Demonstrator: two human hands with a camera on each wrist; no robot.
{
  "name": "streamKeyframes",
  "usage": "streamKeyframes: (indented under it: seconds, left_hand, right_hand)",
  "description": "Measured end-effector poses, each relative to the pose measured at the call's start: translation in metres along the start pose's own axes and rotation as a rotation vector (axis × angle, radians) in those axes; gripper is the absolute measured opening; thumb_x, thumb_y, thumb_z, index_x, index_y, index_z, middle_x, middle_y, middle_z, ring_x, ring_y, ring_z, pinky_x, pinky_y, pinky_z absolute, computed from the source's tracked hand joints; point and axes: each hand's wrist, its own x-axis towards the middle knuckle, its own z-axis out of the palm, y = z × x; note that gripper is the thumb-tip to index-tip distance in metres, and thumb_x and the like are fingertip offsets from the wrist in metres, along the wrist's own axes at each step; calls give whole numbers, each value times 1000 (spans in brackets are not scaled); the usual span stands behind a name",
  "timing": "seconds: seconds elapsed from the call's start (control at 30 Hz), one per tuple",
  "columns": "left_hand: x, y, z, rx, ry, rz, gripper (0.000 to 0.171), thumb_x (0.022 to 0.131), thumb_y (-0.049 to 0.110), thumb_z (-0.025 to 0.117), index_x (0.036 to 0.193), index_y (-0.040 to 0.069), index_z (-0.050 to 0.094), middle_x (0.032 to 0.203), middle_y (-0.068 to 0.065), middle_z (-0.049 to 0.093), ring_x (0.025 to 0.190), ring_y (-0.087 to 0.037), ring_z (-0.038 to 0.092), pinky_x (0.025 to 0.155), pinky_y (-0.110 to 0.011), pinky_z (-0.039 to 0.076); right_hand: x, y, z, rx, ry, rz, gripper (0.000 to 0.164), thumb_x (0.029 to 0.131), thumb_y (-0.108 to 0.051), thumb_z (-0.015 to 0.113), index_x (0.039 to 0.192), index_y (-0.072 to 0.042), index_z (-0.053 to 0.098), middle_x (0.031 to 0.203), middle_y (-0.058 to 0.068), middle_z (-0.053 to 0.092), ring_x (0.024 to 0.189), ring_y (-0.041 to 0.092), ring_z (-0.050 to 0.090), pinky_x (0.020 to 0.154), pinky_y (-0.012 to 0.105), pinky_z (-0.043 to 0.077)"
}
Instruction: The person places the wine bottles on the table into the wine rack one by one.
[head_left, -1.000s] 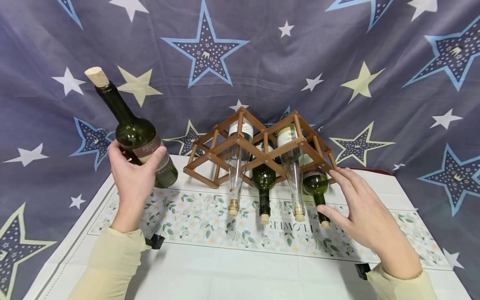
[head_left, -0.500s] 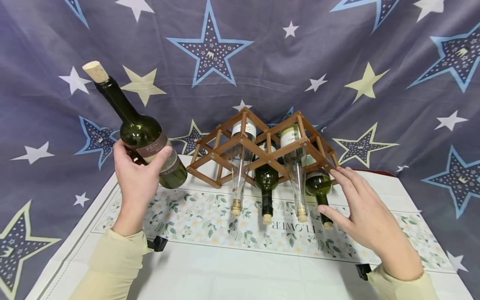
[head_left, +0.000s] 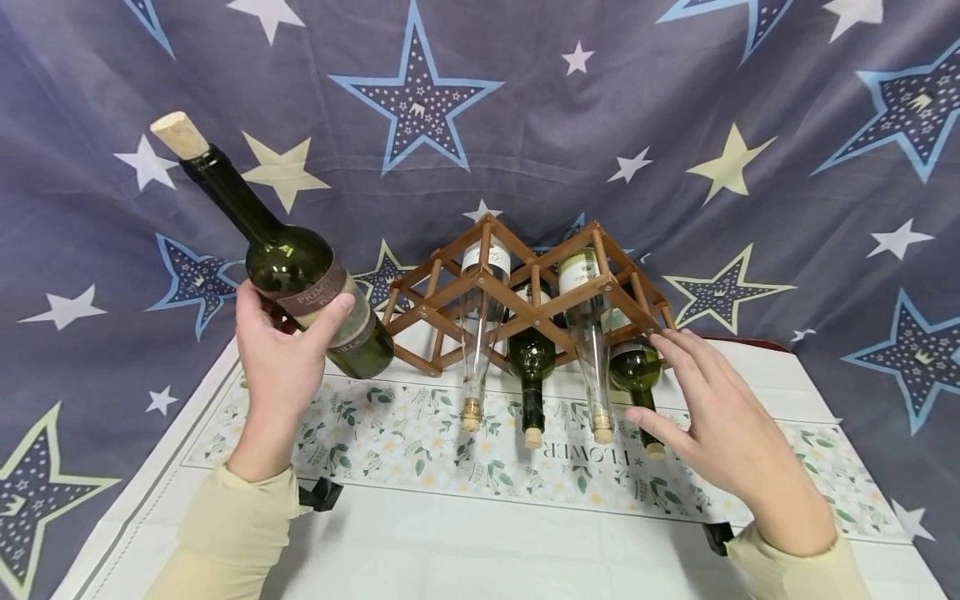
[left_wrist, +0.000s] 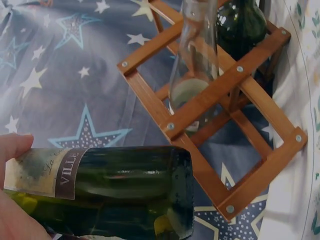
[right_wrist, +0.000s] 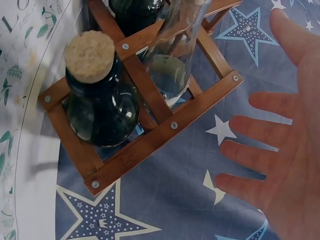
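My left hand [head_left: 288, 362] grips a corked dark green wine bottle [head_left: 292, 258] by its labelled body, tilted with the cork up and to the left. Its base is close to the left end of a wooden wine rack [head_left: 431, 312]; in the left wrist view the bottle's base [left_wrist: 182, 192] appears beside an unfilled diamond cell. Two clear bottles and two green bottles lie in the rack, corks toward me. By the rack's right end, my right hand [head_left: 720, 417] has its fingers extended near the rightmost green bottle [head_left: 636, 371]; in the right wrist view it holds nothing.
The rack stands on a white table [head_left: 480, 542] with a floral runner [head_left: 420, 442] printed "FLOWER". A dark cloth [head_left: 525, 125] patterned with stars hangs behind. Corked necks of a clear bottle [head_left: 472, 367] and others stick out over the runner.
The left hand has carried the green bottle to the right, closer to the rack, and the bottle leans further left at its top. The right hand has shifted only slightly.
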Motion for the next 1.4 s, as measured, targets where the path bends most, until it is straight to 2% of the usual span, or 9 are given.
streamKeyframes:
  seconds: [0.17, 0.37, 0.63, 0.97, 1.2, 1.4]
  left_hand:
    - [-4, 9, 3, -41, -22, 14, 62, 80, 7, 80, 134, 7, 49, 120, -10, 61, 104, -22, 59, 83, -27, 47]
    - [-7, 18, 7, -150, -36, 31, 61, 79, 2, 79, 133, 5, 49, 120, -14, 61, 104, -24, 60, 87, -28, 48]
    - [-5, 9, 10, -321, -75, 40, 66, 76, -4, 80, 134, 4, 50, 125, -18, 59, 111, -31, 58, 93, -33, 48]
    - [-15, 15, 22, -402, -126, 37, 66, 78, -7, 77, 136, 4, 48, 127, -19, 57, 113, -32, 57, 96, -36, 48]
    - [-22, 18, 31, -471, -165, 58, 65, 79, -10, 74, 137, 4, 47, 126, -21, 56, 113, -33, 57, 95, -37, 49]
    - [-28, 20, 40, -510, -187, 46, 64, 80, -13, 71, 137, 4, 47, 127, -23, 56, 113, -35, 57, 96, -40, 48]
  right_hand:
    - [3, -4, 1, 5, -1, -4, 94, 81, -52, 76, 155, -8, 36, 155, 14, 37, 143, 32, 30, 115, 49, 26]
    - [8, -10, 1, 13, 3, -6, 96, 81, -54, 75, 156, -11, 34, 154, 13, 38, 144, 32, 30, 115, 48, 25]
    - [15, -18, 0, 21, 32, -42, 94, 82, -52, 74, 155, -8, 35, 154, 14, 39, 144, 32, 29, 116, 47, 23]
    - [24, -28, 2, 41, 25, -42, 94, 84, -55, 72, 156, -9, 33, 154, 13, 38, 144, 32, 29, 115, 47, 25]
    - [29, -35, 4, 46, 37, -66, 93, 85, -55, 71, 156, -9, 33, 155, 10, 38, 143, 33, 31, 116, 47, 25]
    - [34, -42, 5, 62, 51, -94, 93, 85, -54, 71, 156, -9, 33, 154, 9, 39, 143, 32, 32, 116, 46, 25]
